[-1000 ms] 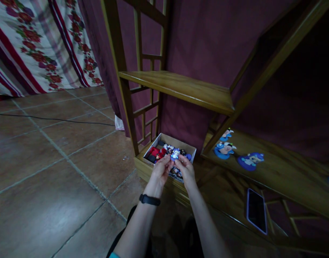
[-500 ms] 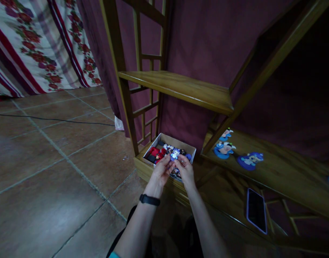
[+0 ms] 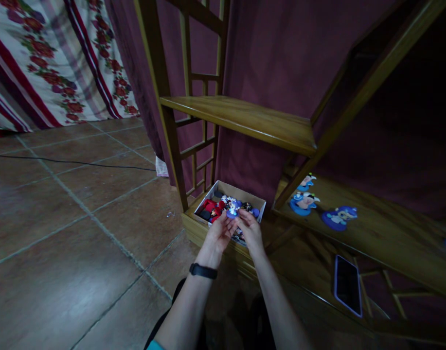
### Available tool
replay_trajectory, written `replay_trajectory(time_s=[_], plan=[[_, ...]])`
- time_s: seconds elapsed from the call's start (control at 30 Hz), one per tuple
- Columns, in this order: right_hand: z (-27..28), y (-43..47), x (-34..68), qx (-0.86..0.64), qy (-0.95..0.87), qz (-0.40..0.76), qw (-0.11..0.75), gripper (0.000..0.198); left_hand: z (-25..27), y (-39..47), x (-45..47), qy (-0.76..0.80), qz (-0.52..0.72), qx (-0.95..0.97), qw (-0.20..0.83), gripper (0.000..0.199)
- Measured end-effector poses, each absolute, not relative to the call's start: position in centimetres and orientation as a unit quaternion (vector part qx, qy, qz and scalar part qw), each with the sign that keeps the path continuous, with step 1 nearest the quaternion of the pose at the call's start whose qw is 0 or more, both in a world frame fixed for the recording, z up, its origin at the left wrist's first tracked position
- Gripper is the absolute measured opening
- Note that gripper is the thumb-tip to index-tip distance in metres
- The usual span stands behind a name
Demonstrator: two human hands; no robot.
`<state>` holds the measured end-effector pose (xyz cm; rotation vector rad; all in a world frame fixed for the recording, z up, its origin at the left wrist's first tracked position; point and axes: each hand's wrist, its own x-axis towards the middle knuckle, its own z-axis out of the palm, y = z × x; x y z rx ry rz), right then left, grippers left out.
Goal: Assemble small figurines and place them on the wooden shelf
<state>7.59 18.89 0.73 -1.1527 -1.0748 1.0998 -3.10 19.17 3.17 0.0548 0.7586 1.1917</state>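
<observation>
Between my two hands is a small purple-and-white figurine point(image 3: 233, 208) on a round purple base, held by the fingertips above an open box. My left hand point(image 3: 220, 232) grips it from the left, and a dark band circles that wrist. From the right, the fingers of my right hand point(image 3: 250, 227) close on it too. Beneath, the cardboard box point(image 3: 258, 201) holds several more figurines, among them a red one point(image 3: 212, 206) at its left side. My hands cover the front part of the box.
The box rests on the low wooden shelf unit point(image 3: 193, 224), under an upper shelf board point(image 3: 240, 116). Rightward, a purple figurine point(image 3: 340, 218) and blue-based figurines point(image 3: 303, 203) stand on another shelf. A phone point(image 3: 347, 286) lies lower right. A black cable point(image 3: 73, 163) crosses the tiled floor.
The figurine has tilted and shifted slightly to the left in my fingers, so its round purple base now shows more. My arms have hardly moved.
</observation>
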Motion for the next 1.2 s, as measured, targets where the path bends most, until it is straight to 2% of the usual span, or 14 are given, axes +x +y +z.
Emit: replay_trajectory(time_s=[0.5, 0.93, 1.2], plan=[[0.5, 19.1, 7.4, -0.48, -0.448, 0.487, 0.577, 0.045, 3.0, 19.3, -3.0, 0.307, 0.527, 0.04, 0.791, 0.031], [1.2, 18.4, 7.8, -0.523, -0.433, 0.463, 0.57, 0.04, 3.3, 19.0, -3.0, 0.304, 0.566, 0.03, 0.766, 0.01], [1.6, 18.5, 7.4, -0.528, -0.413, 0.509, 0.54, 0.045, 2.3, 19.2, -3.0, 0.266, 0.574, 0.078, 0.771, 0.021]])
